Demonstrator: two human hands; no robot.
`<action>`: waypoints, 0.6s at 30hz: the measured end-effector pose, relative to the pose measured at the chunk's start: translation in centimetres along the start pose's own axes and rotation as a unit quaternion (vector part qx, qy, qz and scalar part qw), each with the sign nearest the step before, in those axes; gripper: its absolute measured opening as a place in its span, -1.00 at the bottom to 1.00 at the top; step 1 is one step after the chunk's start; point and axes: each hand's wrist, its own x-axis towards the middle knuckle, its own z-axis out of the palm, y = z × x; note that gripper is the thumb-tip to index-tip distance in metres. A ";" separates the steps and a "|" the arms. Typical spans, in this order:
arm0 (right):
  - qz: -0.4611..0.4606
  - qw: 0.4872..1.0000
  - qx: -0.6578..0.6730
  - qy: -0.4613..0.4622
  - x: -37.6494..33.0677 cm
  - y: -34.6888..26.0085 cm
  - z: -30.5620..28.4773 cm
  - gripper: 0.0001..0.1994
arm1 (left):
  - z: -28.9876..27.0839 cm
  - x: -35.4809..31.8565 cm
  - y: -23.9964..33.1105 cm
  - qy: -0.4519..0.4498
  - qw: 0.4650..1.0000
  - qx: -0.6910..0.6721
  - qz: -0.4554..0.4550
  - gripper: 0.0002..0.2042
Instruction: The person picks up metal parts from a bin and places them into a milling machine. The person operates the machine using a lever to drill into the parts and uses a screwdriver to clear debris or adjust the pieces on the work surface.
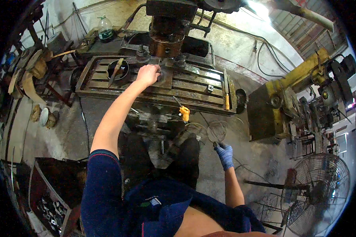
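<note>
Steel plate (165, 77) lies on the milling machine tabletop (194, 87); left hand (148, 74) presses fisted on it. Gloved right hand (225, 154) grips a handwheel (217, 131).

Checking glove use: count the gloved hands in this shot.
1. The right hand wears a blue glove, low beside the machine, gripping a wire ring. The left hand is bare, resting on a metal plate on the machine table.

**Plate on the mill, handwheel below**

A flat, dark steel plate (164, 77) lies on the far slotted machine table (194, 89), just under the spindle head, with the bare left hand (147, 75) resting on its left edge. Nearer and to the right, the blue-gloved right hand (225, 154) grips a round handwheel's (216, 131) handle.
</note>
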 end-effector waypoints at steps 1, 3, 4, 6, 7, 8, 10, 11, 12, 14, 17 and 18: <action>0.003 1.000 -0.018 -0.013 -0.2 -0.4 -0.3 -0.65 | 0.3 0.3 -0.1 0.006 1.000 0.002 0.007 -0.81; -0.018 1.000 0.023 -0.009 -0.3 -0.5 -0.4 -0.65 | 1.2 1.3 -0.3 0.022 0.999 0.001 0.024 -0.83; -0.029 0.999 0.044 -0.008 -0.4 -0.7 -0.4 -0.65 | 1.7 1.7 -0.4 0.034 0.999 -0.003 0.025 -0.84; -0.027 1.000 0.010 -0.010 -1.2 -3.4 -0.8 -0.66 | 2.8 2.0 -0.7 0.056 0.998 -0.009 0.025 -0.84; -0.026 1.000 -0.006 -0.013 -1.4 -4.6 -1.0 -0.67 | 3.2 2.0 -0.8 0.070 0.997 -0.004 0.019 -0.84; -0.042 0.999 -0.010 -0.002 -1.4 -4.9 -1.2 -0.70 | 3.4 2.1 -0.6 0.084 0.996 0.000 0.016 -0.83; -0.075 0.997 -0.018 0.018 -1.3 -5.3 -1.8 -0.76 | 3.8 2.0 -0.4 0.098 0.995 0.013 -0.004 -0.81; -0.079 0.996 -0.037 0.021 -1.1 -5.5 -2.5 -0.74 | 3.7 2.1 0.2 0.096 0.995 0.020 -0.017 -0.80; -0.085 0.995 -0.053 0.022 -0.6 -5.8 -3.3 -0.72 | 3.3 2.0 0.5 0.095 0.995 0.030 -0.032 -0.78; -0.122 0.989 -0.068 0.042 0.4 -8.1 -5.4 -0.73 | 2.5 1.9 1.0 0.077 0.993 0.029 -0.088 -0.73; -0.274 0.957 -0.023 0.095 1.6 -18.1 -10.2 -0.82 | 1.6 1.9 1.0 0.056 0.987 0.011 -0.152 -0.67; -0.293 0.942 -0.004 0.162 2.4 -21.2 -11.3 -0.85 | 1.9 2.1 0.5 0.056 0.986 0.008 -0.160 -0.66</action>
